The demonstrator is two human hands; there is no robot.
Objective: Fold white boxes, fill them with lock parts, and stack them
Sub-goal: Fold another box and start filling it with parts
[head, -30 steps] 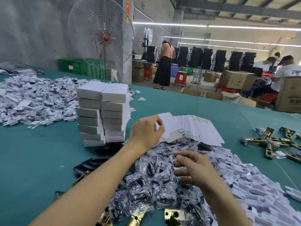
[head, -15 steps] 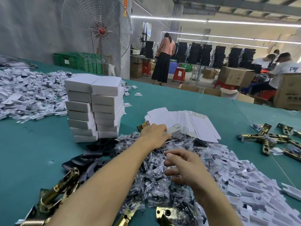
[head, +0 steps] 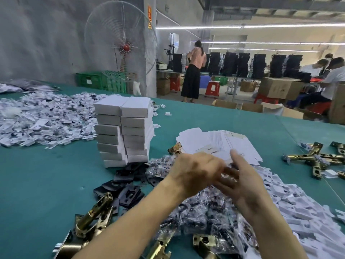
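Head camera: a worker's left hand [head: 194, 172], blurred, grip impossible to tell, meets the right hand [head: 242, 184], fingers outstretched, over bagged lock parts [head: 205, 212]; flat box blanks [head: 214, 141] lie just beyond, folded white boxes [head: 127, 131] stacked far left

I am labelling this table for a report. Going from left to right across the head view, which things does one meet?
heap of white paper tags → stack of white boxes → flat unfolded boxes → brass latches
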